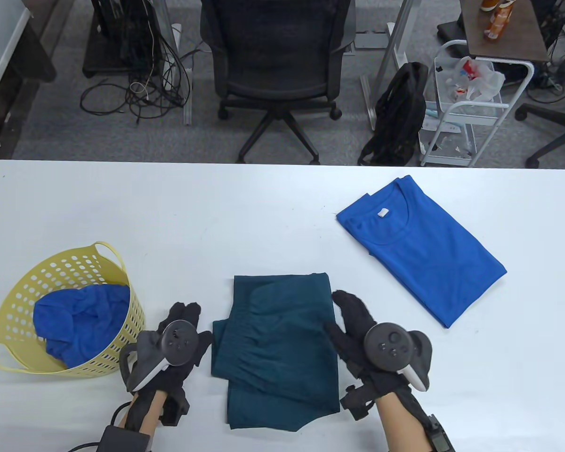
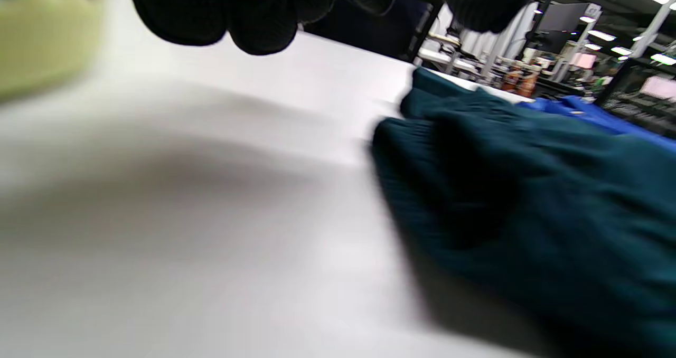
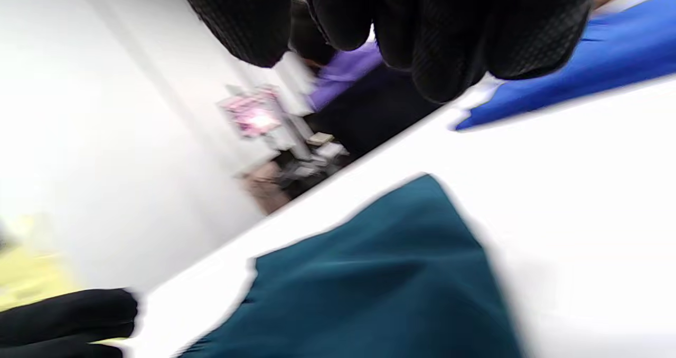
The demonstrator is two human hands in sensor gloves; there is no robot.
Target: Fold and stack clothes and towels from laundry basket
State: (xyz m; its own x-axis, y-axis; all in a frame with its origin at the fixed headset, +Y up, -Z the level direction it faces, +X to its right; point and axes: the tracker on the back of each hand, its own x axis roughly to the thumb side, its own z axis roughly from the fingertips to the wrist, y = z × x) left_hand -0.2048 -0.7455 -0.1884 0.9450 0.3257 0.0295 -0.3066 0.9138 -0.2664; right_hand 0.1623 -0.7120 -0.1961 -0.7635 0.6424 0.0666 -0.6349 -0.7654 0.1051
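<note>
A folded dark teal garment (image 1: pixel 278 348) lies on the white table (image 1: pixel 216 226) near the front edge. It also shows in the left wrist view (image 2: pixel 528 210) and the right wrist view (image 3: pixel 380 284). My left hand (image 1: pixel 181 329) is just left of it, fingers loosely curled, holding nothing. My right hand (image 1: pixel 353 325) is at its right edge, fingers extended, holding nothing; whether it touches the cloth I cannot tell. A folded blue shirt (image 1: pixel 423 247) lies at the right. A yellow laundry basket (image 1: pixel 9 301) at the left holds a crumpled blue cloth (image 1: pixel 80 320).
An office chair (image 1: pixel 278 70), cables, a black backpack (image 1: pixel 398 117) and a white cart (image 1: pixel 466 103) stand on the floor beyond the table's far edge. The basket shows blurred in the left wrist view (image 2: pixel 47 36).
</note>
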